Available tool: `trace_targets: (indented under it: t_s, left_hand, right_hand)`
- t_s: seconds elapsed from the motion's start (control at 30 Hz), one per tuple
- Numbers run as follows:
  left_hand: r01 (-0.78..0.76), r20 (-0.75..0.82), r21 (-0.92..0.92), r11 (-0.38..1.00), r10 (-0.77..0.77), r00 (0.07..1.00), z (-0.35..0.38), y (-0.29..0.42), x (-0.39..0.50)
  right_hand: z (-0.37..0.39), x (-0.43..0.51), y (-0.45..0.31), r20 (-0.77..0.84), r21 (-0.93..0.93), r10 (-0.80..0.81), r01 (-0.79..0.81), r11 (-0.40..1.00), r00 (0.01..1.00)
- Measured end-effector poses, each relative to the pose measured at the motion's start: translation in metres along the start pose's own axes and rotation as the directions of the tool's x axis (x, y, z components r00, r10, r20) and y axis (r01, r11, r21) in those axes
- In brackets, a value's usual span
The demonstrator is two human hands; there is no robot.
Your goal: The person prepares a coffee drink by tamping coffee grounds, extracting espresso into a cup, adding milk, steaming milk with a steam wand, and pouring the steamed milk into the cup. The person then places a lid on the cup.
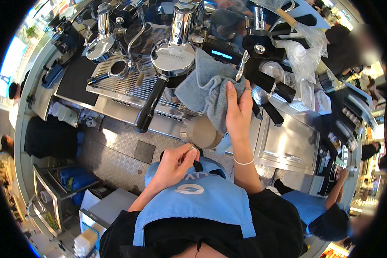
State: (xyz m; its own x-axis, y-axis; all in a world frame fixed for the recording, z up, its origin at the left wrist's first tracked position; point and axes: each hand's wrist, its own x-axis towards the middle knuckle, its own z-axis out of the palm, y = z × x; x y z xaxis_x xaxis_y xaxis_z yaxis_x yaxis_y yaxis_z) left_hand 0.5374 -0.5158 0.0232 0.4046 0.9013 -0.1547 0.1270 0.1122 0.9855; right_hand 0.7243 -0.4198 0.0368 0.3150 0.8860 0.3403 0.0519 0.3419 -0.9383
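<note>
My right hand [239, 111] grips a blue-grey cloth [209, 90] that hangs in folds against a curved metal steam wand [242, 66] at the right of the espresso machine. My left hand [177, 164] is closed around the handle of a round metal milk pitcher [201, 132], held low in front of the blue apron. A portafilter with a black handle [151, 106] is locked into the middle group head [173, 56], left of the cloth. Another portafilter [117, 68] lies on the drip tray grate [137, 85]. The cloth hides part of the machine's front.
Black-handled portafilters [272, 113] stick out at the right, beside clear plastic cups [272, 71] and a plastic bag [304, 48]. A steel counter panel [288, 138] lies below them. A black mat [77, 79] is at the left. A co-worker in a blue apron [306, 206] stands at the lower right.
</note>
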Motion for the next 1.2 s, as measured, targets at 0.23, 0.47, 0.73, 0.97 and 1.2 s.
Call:
trace_targets:
  t_s: [0.23,0.47,0.73,0.97,1.2]
  left_hand:
    - [0.022,0.271,-0.006,1.0,-0.019,0.962,-0.059,-0.007,-0.021]
    - [0.014,0.304,-0.061,0.998,0.005,0.953,-0.097,-0.02,-0.032]
    - [-0.007,0.305,-0.129,0.992,0.047,0.951,-0.123,-0.034,-0.037]
    - [-0.014,0.358,-0.098,0.995,0.048,0.933,-0.133,-0.048,-0.042]
    - [0.031,0.378,-0.095,0.995,0.007,0.926,-0.143,-0.064,-0.044]
  right_hand:
    - [0.007,-0.017,0.002,-0.263,-0.567,-0.151,-0.027,0.823,0.953]
    - [0.036,0.005,0.121,-0.404,-0.602,-0.178,-0.114,0.79,0.897]
    - [-0.006,0.019,0.022,-0.211,-0.88,-0.093,-0.148,0.451,0.973]
    - [0.042,0.067,-0.092,-0.594,-0.432,-0.128,-0.181,0.883,0.794]
    - [0.019,0.066,-0.093,0.146,-0.981,-0.573,0.191,0.02,0.807]
